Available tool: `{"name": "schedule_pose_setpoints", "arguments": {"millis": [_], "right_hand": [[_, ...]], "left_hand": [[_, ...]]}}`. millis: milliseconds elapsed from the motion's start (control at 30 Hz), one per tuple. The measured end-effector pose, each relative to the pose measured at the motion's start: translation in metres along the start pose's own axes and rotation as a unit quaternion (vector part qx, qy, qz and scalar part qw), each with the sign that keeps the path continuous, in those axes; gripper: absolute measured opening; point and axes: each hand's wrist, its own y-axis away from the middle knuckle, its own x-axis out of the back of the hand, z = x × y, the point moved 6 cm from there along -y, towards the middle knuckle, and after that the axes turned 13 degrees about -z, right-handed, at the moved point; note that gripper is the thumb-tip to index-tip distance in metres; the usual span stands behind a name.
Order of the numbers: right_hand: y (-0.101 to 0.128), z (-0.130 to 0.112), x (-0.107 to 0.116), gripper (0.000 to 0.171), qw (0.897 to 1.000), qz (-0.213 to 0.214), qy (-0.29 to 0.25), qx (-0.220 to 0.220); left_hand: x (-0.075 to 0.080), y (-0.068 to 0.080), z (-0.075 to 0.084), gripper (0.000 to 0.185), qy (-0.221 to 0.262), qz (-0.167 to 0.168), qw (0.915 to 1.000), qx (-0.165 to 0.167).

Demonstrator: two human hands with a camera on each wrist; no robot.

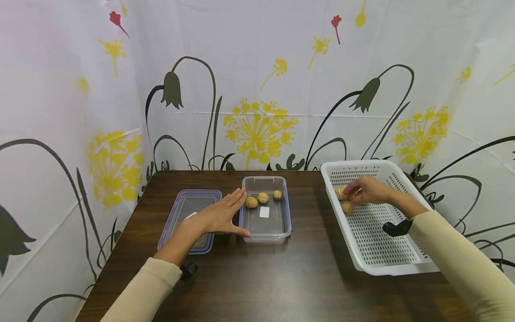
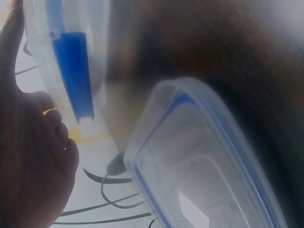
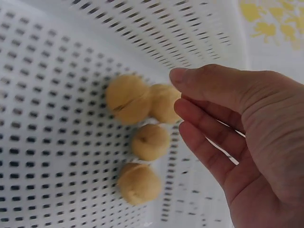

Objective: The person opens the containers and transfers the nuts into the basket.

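Observation:
My left hand (image 1: 220,218) rests against the left side of a clear plastic container (image 1: 267,228), fingers straight and thumb near its front corner. Inside are three walnuts (image 1: 263,198) and a white label. In the left wrist view a blue clip (image 2: 75,76) shows on the container's side beside the palm (image 2: 35,156). My right hand (image 1: 369,190) is inside a white perforated basket (image 1: 354,250), at its left part. The right wrist view shows several walnuts (image 3: 151,142) there; thumb and fingers hover beside them, slightly bent, with nothing between them.
A clear lid-like piece with a blue rim (image 1: 201,245) lies on the dark wooden table (image 1: 306,277), left of the container and partly under my left forearm in view. A white floral curtain (image 1: 257,80) hangs behind the table's back edge.

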Motion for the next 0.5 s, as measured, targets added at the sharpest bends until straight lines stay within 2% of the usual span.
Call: {"name": "schedule_pose_setpoints", "arguments": {"millis": [167, 267, 500], "right_hand": [[-0.001, -0.018, 0.015, 0.029, 1.0, 0.024, -0.008, 0.001], [-0.004, -0.033, 0.022, 0.029, 0.999, 0.044, 0.006, 0.006], [-0.013, -0.07, 0.027, 0.03, 0.997, 0.072, 0.017, 0.028]], "left_hand": [[0.002, 0.0, -0.001, 0.127, 0.003, 0.004, 1.0, -0.002], [0.003, 0.0, -0.001, 0.127, 0.001, 0.004, 1.0, -0.002], [0.004, -0.001, 0.0, 0.127, 0.006, -0.001, 1.0, -0.001]]}}
